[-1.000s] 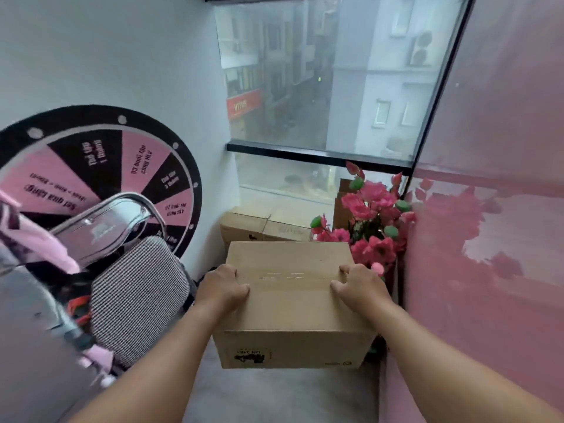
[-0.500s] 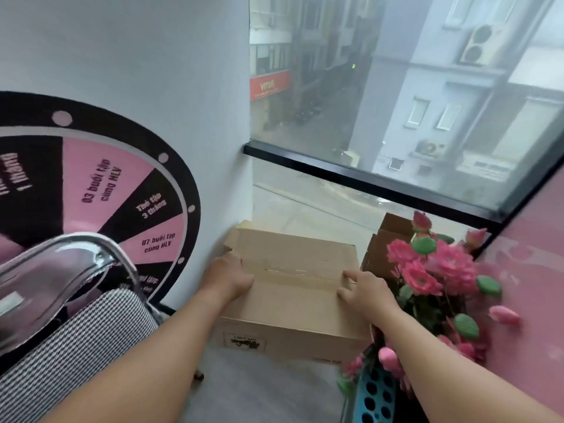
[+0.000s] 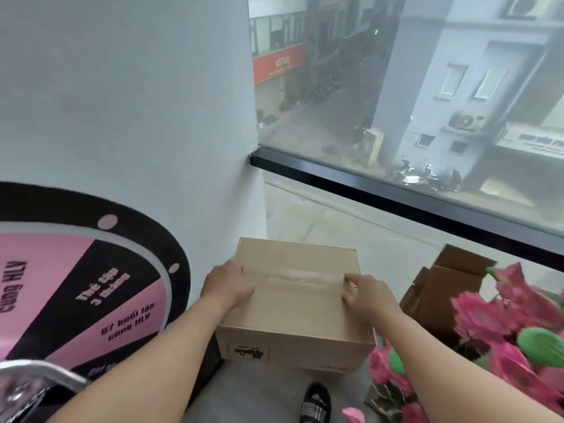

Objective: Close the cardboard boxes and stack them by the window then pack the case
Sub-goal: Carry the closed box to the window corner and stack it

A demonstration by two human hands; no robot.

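Hands first: I see my left hand [image 3: 231, 285] and right hand [image 3: 367, 296] gripping opposite sides of the closed brown cardboard box [image 3: 294, 303], fingers curled over its taped top. The box sits in the corner by the white wall [image 3: 137, 117], just under the big window [image 3: 396, 102]. An open brown carton [image 3: 439, 288] stands beside pink artificial flowers [image 3: 500, 325] on the right.

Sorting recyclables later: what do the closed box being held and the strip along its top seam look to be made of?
Closed box: brown corrugated cardboard by its look, matte, with folded flaps and a printed label. Seam strip: probably clear plastic packing tape, since it shines and wrinkles against the dull board.
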